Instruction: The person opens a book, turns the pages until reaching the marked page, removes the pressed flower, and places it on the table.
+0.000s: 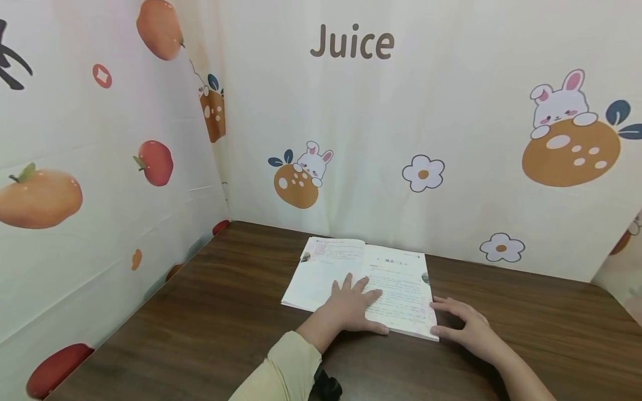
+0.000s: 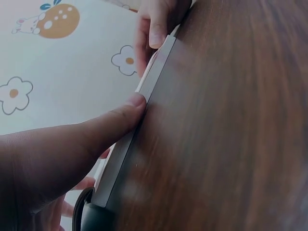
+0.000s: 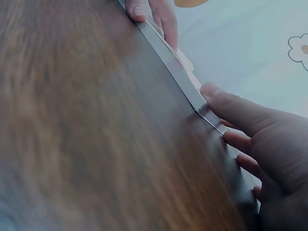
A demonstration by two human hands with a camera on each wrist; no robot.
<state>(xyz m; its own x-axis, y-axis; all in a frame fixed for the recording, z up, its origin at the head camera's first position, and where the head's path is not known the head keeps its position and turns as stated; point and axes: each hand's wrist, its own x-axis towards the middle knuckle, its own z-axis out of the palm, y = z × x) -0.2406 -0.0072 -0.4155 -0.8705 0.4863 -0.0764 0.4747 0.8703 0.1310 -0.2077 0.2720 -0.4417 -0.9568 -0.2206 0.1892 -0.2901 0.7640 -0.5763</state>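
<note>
I make out a pale greenish-cream sleeve [image 1: 286, 365] on the left arm, its cloth creased in soft folds and its edge ending short of the bare left hand [image 1: 351, 308]. Just beside that edge, my head camera picks up a small black gadget [image 1: 328, 385], rounded and too dark for me to read any marking. I see the right forearm [image 1: 524, 376] and right hand [image 1: 468, 328] bare.

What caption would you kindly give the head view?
Left hand spread on an open white-paged book, right hand at its edge, on a brown wood-grain table.
</note>
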